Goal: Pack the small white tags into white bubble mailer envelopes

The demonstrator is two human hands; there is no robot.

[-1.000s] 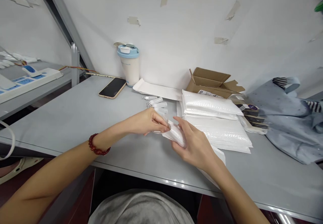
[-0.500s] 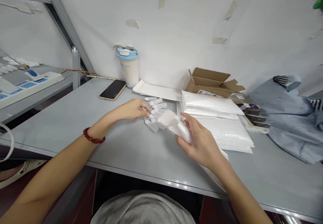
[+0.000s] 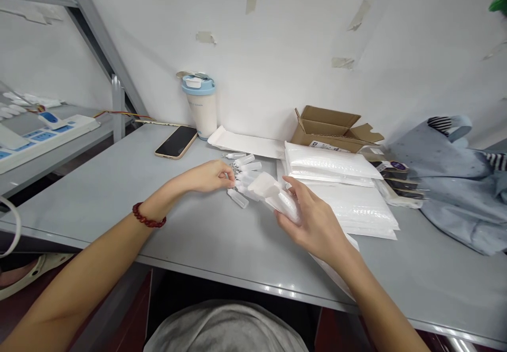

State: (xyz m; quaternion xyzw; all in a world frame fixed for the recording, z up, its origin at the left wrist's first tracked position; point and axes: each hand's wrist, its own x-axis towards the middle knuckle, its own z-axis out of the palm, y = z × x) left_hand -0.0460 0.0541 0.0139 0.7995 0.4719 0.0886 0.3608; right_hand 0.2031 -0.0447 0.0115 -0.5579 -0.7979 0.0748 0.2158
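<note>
Several small clear plastic bottles [image 3: 238, 198] lie in a loose cluster on the grey table. At the cluster's left side, my left hand [image 3: 214, 176] has its thumb and fingers closed in a pinch on the end of one small clear plastic bottle, which is mostly hidden by the fingers. My right hand [image 3: 312, 220] grips a white bubble mailer [image 3: 287, 204] whose open mouth faces the bottles. The mailer's lower part runs under the right wrist toward the table's front edge.
White bubble mailers [image 3: 336, 204] are stacked right of the bottles, before an open cardboard box [image 3: 328, 124]. A flat white mailer [image 3: 247, 143], a phone [image 3: 176, 142] and a lidded cup [image 3: 201, 106] stand behind. Blue-grey cloth [image 3: 459, 188] covers the right.
My left hand has shifted slightly down at the bottles, and its fingers have drawn together into a pinch. My right hand keeps the bubble mailer nearly still.
</note>
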